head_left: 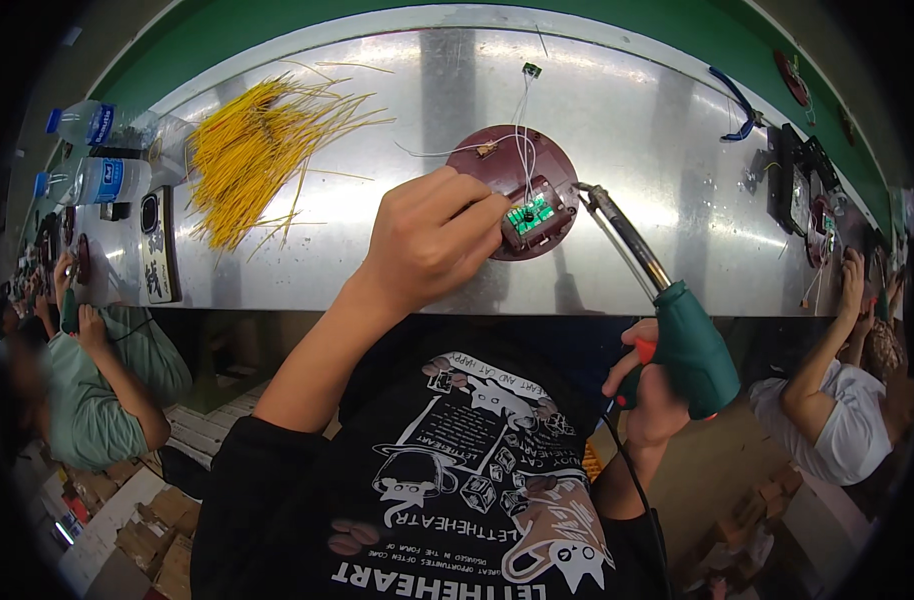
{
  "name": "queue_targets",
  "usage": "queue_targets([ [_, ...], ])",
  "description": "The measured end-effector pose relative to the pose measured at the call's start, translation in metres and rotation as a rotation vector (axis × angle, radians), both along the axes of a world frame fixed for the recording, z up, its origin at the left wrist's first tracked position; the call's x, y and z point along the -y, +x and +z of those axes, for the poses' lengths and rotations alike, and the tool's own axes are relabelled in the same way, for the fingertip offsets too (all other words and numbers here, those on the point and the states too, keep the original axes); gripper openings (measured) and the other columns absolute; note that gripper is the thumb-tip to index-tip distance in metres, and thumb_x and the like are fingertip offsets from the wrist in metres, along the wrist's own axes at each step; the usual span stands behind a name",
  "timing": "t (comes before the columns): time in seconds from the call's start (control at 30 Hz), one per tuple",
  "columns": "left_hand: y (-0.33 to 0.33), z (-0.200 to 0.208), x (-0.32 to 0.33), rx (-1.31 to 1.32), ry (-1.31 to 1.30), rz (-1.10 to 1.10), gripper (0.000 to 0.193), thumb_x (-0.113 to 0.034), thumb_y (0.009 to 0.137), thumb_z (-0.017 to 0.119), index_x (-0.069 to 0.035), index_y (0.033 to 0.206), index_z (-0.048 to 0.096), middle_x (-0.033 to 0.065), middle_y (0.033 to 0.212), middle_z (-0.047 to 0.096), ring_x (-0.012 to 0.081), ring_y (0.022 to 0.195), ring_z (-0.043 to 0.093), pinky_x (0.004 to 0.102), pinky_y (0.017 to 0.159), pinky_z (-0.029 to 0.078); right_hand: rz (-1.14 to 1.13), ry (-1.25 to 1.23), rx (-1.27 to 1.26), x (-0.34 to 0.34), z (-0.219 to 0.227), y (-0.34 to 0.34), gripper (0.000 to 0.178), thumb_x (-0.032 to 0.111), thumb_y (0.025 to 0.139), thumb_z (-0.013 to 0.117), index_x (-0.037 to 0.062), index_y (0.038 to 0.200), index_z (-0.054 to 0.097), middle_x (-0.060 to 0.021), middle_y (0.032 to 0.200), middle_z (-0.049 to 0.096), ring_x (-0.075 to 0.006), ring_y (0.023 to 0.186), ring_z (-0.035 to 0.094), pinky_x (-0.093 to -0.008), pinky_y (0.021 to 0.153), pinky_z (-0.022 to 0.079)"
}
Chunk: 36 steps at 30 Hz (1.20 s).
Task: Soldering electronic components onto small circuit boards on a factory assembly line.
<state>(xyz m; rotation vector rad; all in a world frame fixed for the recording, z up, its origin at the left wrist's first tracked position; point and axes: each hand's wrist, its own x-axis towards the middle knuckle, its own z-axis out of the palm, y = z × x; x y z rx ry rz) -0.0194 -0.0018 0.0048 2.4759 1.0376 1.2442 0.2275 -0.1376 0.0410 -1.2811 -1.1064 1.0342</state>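
My right hand (657, 405) is wrapped around the handle of a green soldering gun (695, 345), whose metal tip points up and left to the right edge of a round dark red plastic housing (557, 160). A green circuit board (533, 211) sits in the lower part of that housing. My left hand (422, 235) leans over the housing's left side, its fingers closed at the board's left edge; whatever they pinch is hidden. White wires (520, 120) run from the housing up to a small green board (531, 70) on the metal table.
A pile of yellow wires (247, 150) lies left on the metal table (637, 90). Beyond it are two water bottles (102, 181) and a phone (159, 245). Blue-handled pliers (741, 110) and black parts (787, 180) lie at right. People work at both sides.
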Motion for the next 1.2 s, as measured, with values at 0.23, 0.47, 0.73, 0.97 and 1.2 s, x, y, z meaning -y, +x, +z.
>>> queue_targets([
  [0.23,0.002,-0.003,-0.003,-0.010,0.053,0.014,0.024,0.000,0.064,0.075,-0.003,0.087,0.069,0.0055,0.079,0.061,0.0222,0.066,0.059,0.0342,0.054,0.048,-0.116,0.073,-0.094,-0.036,-0.015,0.022,0.045,0.029,0.097,0.057,-0.0119,0.115,0.052,-0.0220,0.099,0.060,-0.0185,0.043,0.055,-0.0286,0.039,0.044],
  [0.47,0.004,0.004,0.001,-0.004,-0.005,0.082,0.019,-0.001,0.070,0.074,-0.003,0.088,0.070,0.0069,0.080,0.063,0.0239,0.068,0.061,0.0353,0.056,0.049,-0.151,0.142,-0.256,-0.086,-0.029,0.034,0.037,0.026,0.100,0.049,-0.0098,0.108,0.054,-0.0203,0.097,0.060,-0.0162,0.042,0.053,-0.0284,0.035,0.041],
  [0.73,-0.014,0.020,0.000,-0.006,-0.101,0.270,0.012,0.000,0.078,0.072,-0.002,0.090,0.070,0.0104,0.082,0.065,0.0264,0.069,0.062,0.0368,0.059,0.050,-0.194,0.039,-0.230,-0.091,-0.026,0.037,0.038,0.027,0.101,0.049,-0.0093,0.105,0.056,-0.0167,0.094,0.061,-0.0141,0.040,0.050,-0.0273,0.035,0.040],
  [0.97,-0.021,0.044,0.005,-0.062,-0.141,0.249,0.013,0.002,0.079,0.072,-0.001,0.091,0.070,0.0099,0.080,0.065,0.0260,0.068,0.062,0.0361,0.059,0.049,-0.176,0.017,-0.219,-0.079,-0.021,0.033,0.044,0.030,0.100,0.053,-0.0109,0.114,0.054,-0.0197,0.097,0.062,-0.0145,0.041,0.051,-0.0275,0.036,0.040],
  [1.2,-0.005,0.023,0.011,-0.055,-0.106,0.102,0.017,0.006,0.075,0.075,0.000,0.091,0.073,0.0090,0.077,0.067,0.0223,0.065,0.062,0.0313,0.057,0.049,0.002,0.021,-0.012,-0.007,0.014,0.012,0.065,0.035,0.093,0.065,-0.0135,0.133,0.048,-0.0248,0.104,0.062,-0.0182,0.046,0.055,-0.0259,0.041,0.044],
])
